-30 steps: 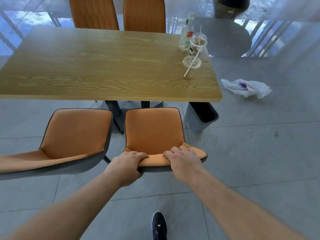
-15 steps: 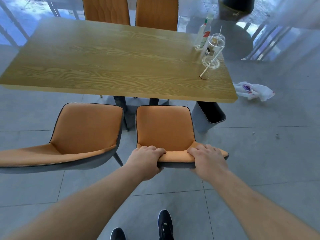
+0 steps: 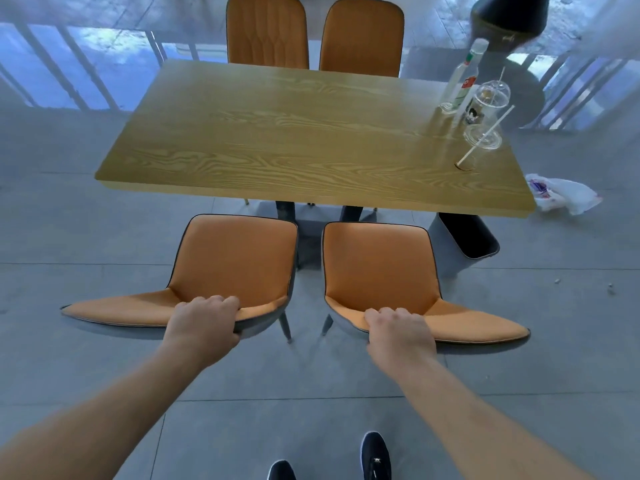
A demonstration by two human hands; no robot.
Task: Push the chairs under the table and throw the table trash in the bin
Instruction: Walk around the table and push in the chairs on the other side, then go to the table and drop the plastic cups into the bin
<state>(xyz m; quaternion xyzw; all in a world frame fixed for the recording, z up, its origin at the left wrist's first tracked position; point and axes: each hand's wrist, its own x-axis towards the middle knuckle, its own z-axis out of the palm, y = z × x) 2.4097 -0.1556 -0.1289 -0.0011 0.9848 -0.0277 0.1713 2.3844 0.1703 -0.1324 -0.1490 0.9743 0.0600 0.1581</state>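
Observation:
Two orange chairs stand on my side of the wooden table point(image 3: 277, 140), their seats outside its near edge. My left hand point(image 3: 204, 325) grips the top of the left chair's point(image 3: 235, 258) backrest. My right hand point(image 3: 398, 329) grips the top of the right chair's point(image 3: 379, 268) backrest. On the table's far right corner stand a clear plastic bottle point(image 3: 464, 77), a lidded plastic cup point(image 3: 485, 105) with a straw, and a second clear cup point(image 3: 479, 143) with a white straw. A grey bin point(image 3: 464, 244) stands on the floor beside the table's right end.
Two more orange chairs point(image 3: 315, 36) are tucked in at the table's far side. A crumpled white plastic bag point(image 3: 561, 195) lies on the floor to the right of the table. Railings and glass run along the back. My dark shoes point(image 3: 375, 455) are at the bottom edge.
My left hand has let go of the right chair and taken hold of the left chair's backrest. My right hand stays on the right chair. The view has shifted left.

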